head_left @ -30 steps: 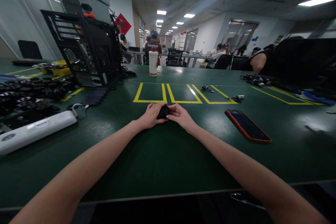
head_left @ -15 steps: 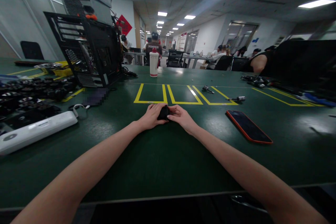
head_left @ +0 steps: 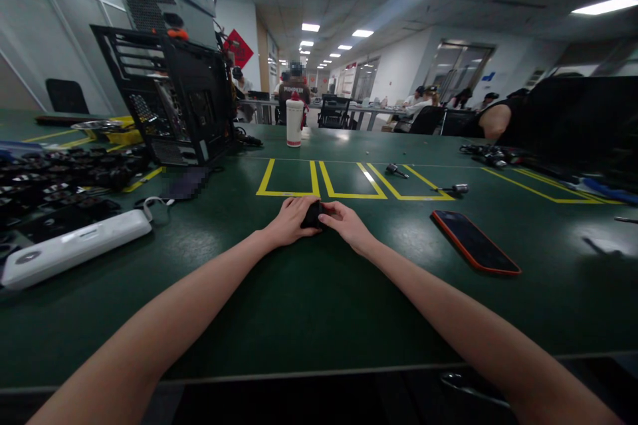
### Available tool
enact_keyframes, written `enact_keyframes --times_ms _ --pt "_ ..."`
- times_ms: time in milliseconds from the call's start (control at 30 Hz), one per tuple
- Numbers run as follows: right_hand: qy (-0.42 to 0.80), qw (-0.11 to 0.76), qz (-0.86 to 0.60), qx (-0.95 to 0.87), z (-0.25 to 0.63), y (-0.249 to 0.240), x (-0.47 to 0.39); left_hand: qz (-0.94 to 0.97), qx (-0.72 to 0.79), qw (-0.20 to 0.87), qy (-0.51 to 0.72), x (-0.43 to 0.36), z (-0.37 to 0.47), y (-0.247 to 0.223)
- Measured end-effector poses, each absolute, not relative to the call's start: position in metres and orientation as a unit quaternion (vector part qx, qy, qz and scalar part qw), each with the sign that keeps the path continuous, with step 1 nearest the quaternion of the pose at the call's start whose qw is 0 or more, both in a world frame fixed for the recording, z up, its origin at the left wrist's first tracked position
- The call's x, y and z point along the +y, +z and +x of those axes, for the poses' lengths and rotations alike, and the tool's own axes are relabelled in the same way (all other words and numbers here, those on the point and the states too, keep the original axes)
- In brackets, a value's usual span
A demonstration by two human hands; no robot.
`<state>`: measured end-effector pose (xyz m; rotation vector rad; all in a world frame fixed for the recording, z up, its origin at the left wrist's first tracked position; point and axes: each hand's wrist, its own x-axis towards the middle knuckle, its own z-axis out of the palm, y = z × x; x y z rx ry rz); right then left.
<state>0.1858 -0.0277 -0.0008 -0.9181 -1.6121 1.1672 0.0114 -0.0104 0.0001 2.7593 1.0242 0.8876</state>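
I can read one word, "PUMPKIN", across a seated person's shirt [head_left: 294, 96]; the red marking on the one white tumbler [head_left: 294, 123] is too small to make out. My two hands are clamped together on one small black object [head_left: 312, 214] — left hand [head_left: 292, 220] cupped over it, right hand [head_left: 347, 224] pinching its side. It sits just on my side of three yellow tape outlines [head_left: 288, 194] on the green tabletop [head_left: 299, 305]. I count two small metal parts [head_left: 454, 189] around the rightmost outline, and one orange-edged smartphone [head_left: 476, 242] nearer me.
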Motion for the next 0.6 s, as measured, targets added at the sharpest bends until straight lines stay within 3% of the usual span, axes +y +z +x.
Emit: enact_keyframes --times_ms 167,400,600 --pt "0.484 0.478 -0.327 -0.656 0.1859 -0.0011 -0.0308 0.895 0.334 0.027 0.293 -0.01 0.0119 -0.0007" --pt "0.441 0.496 -0.388 -0.64 0.1826 -0.0007 -0.0293 0.895 0.332 0.028 0.296 -0.0097 0.0118 -0.0006" --pt "0.434 0.46 -0.396 -0.666 0.1842 -0.0019 -0.0261 0.898 0.328 0.018 0.293 -0.0097 0.0111 -0.0008"
